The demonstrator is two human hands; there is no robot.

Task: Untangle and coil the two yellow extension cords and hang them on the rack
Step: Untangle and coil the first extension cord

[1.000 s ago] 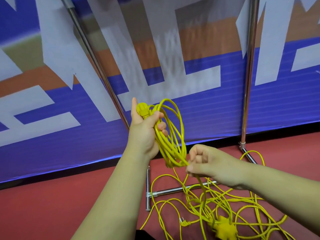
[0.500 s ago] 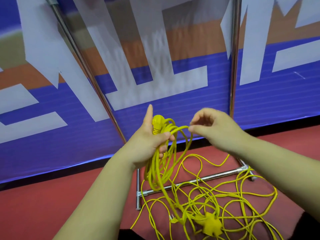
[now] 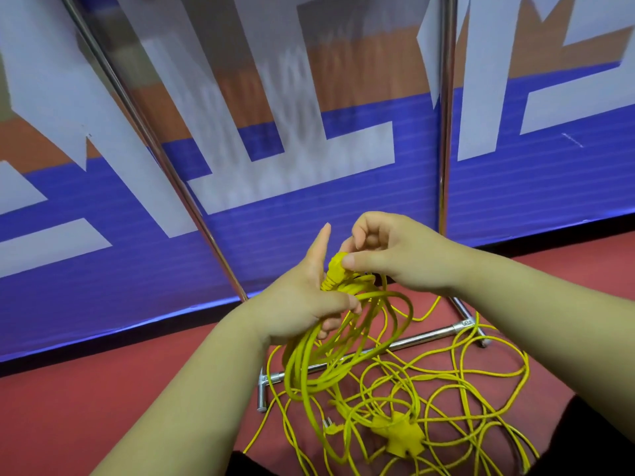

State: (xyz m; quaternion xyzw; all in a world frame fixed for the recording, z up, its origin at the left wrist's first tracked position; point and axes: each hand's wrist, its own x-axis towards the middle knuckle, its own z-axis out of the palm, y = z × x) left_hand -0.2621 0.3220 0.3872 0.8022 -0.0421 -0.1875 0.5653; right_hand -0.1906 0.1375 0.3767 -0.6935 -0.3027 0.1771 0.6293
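My left hand (image 3: 302,297) grips several loops of a yellow extension cord (image 3: 330,352), thumb across the strands, index finger pointing up. The cord's yellow plug (image 3: 335,271) sticks up from that grip. My right hand (image 3: 395,252) is at the plug, its thumb and curled fingers pinching the plug's top. The coil hangs below my left hand. More yellow cord lies tangled on the red floor (image 3: 446,389), with a yellow multi-way socket (image 3: 400,432) and a small pronged plug (image 3: 328,426) in it. The rack's chrome uprights (image 3: 446,132) rise behind.
The rack's chrome base bar (image 3: 412,343) lies on the red floor (image 3: 103,407) under the tangle. A slanted chrome pole (image 3: 165,159) runs up left. A blue, white and orange banner wall (image 3: 532,187) stands close behind the rack.
My right hand moved from low at the hanging cord up and left to the plug above my left hand. The coil in my left hand dropped lower in view.
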